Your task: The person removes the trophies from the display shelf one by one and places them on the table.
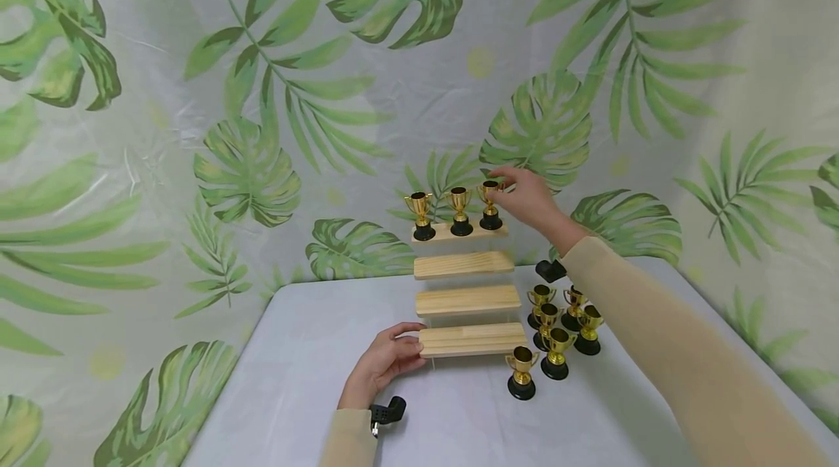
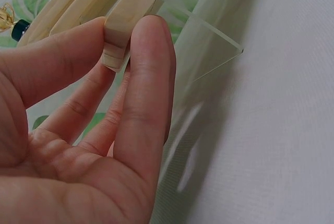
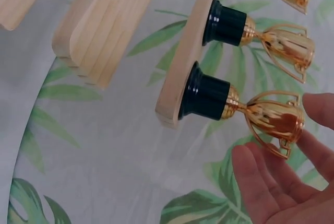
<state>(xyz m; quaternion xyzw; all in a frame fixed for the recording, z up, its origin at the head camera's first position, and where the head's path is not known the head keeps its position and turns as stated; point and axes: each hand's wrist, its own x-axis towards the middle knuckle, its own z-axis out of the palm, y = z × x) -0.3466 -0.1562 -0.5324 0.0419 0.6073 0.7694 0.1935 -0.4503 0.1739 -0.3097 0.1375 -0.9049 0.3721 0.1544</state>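
Note:
A small gold trophy cup (image 3: pixel 274 122) with a black base stands at the right end of the top shelf board (image 1: pixel 452 232). My right hand (image 1: pixel 526 197) is right at that cup, its thumb and fingers spread loosely about the rim and one handle. To its left on the same board stand two more trophies, a middle one (image 1: pixel 460 212) and a left one (image 1: pixel 422 216). My left hand (image 1: pixel 387 359) pinches the left end of the lowest wooden board (image 1: pixel 472 339) between thumb and fingers, plain in the left wrist view.
Two other wooden boards, an upper one (image 1: pixel 464 264) and a lower one (image 1: pixel 468 300), hold nothing. Several trophies (image 1: pixel 556 354) crowd the table right of the shelf, with one trophy (image 1: pixel 521 374) in front. Behind the white table (image 1: pixel 275 394) hangs a leaf-patterned curtain (image 1: pixel 419 88).

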